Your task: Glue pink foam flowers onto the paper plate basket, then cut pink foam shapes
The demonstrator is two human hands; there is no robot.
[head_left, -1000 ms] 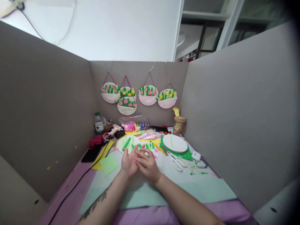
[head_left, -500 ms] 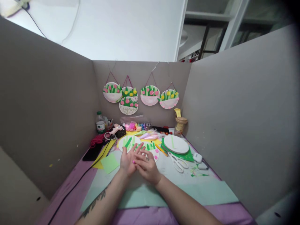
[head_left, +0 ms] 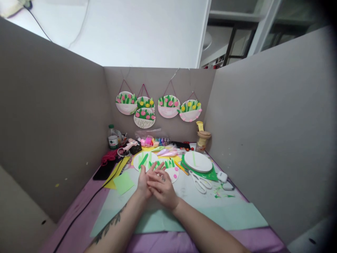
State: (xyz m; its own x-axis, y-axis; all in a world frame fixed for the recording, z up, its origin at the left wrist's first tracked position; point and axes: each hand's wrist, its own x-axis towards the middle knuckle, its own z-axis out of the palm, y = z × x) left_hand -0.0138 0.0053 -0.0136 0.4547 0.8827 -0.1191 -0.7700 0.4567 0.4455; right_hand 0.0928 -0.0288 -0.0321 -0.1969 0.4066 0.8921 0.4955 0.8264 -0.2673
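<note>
While the right hand (head_left: 162, 188) lies open across the spread left hand (head_left: 143, 182), a plate (head_left: 170, 173) bearing pink flowers (head_left: 176, 169) sits beyond them, toward one o'clock. White scissors (head_left: 201, 188) rest at three o'clock.

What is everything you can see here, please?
Panels: three, grey, around
Hanging plates: five, white and green, back panel
Bottle: one, clear and green, back left
Glue gun: one, pink, left
Yarn: one bundle, crimson, left
Flat slab: one, black, left
Paper sheets: several, yellow or green, both sides
Decorated plates: two, white and green, centre
Pencil: one, yellow, centre
Bagged things: several, pastel, back
Scissors: one, white, right
Round plate: one visible, white, right
Cup: one, brown, back right
Small case: one, white, right
Left hand: one, bare, centre
Right hand: one, bare, over left hand
</note>
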